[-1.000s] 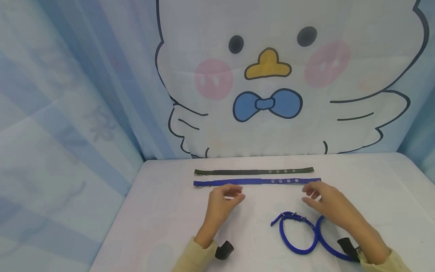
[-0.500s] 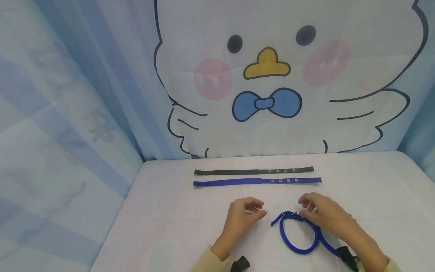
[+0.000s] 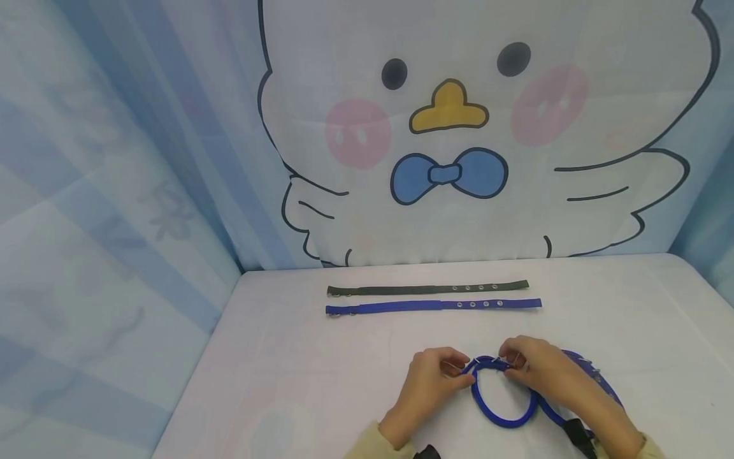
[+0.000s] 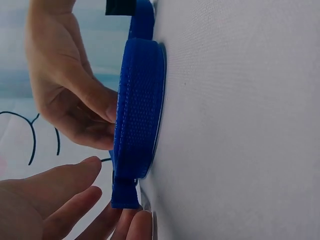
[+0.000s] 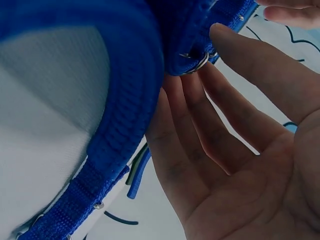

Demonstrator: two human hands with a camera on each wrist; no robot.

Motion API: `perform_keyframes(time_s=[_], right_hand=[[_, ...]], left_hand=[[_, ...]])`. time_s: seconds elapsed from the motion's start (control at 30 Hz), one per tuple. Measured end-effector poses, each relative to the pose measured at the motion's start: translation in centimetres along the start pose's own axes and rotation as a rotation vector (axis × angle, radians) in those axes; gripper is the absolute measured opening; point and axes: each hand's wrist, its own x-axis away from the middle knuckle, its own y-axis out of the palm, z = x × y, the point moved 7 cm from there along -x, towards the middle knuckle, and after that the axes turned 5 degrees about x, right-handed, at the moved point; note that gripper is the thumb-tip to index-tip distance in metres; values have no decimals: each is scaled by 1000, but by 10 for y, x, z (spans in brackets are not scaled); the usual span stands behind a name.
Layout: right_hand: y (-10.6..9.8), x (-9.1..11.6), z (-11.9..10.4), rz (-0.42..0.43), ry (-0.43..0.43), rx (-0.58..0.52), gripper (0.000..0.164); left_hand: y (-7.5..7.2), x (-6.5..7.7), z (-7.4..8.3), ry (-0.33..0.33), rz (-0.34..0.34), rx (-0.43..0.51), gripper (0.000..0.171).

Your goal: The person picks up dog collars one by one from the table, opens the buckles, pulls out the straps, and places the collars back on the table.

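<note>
A blue buckled collar (image 3: 504,422) lies looped on the white table in front of me. At its left side, by the loose strap end (image 4: 125,195), is my left hand (image 3: 430,382); its fingertips reach under that end, while the thumb (image 4: 82,170) stays apart from it. My right hand (image 3: 541,363) is at the collar's upper right, its long fingers (image 5: 190,105) touching near a metal ring (image 5: 202,62) and its thumb close above. Partly hidden by the right forearm is a second looped blue collar (image 3: 596,373), large in the right wrist view.
Behind the hands, a flat blue collar (image 3: 401,306) and a dark green collar (image 3: 401,291) lie parallel across the table (image 3: 275,357). A curtain with a cartoon bird (image 3: 447,229) hangs at the table's back edge.
Both hands have come down and nearer to the looped collar, the left moving right across the table. Their fingertips now reach its two sides. The flat collars have stayed put.
</note>
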Motion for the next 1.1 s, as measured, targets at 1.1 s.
perform_keyframes(time_s=[1.1], right_hand=[[-10, 6, -10, 114, -12, 85, 26]], left_hand=[[3, -1, 14, 29, 43, -60, 25]])
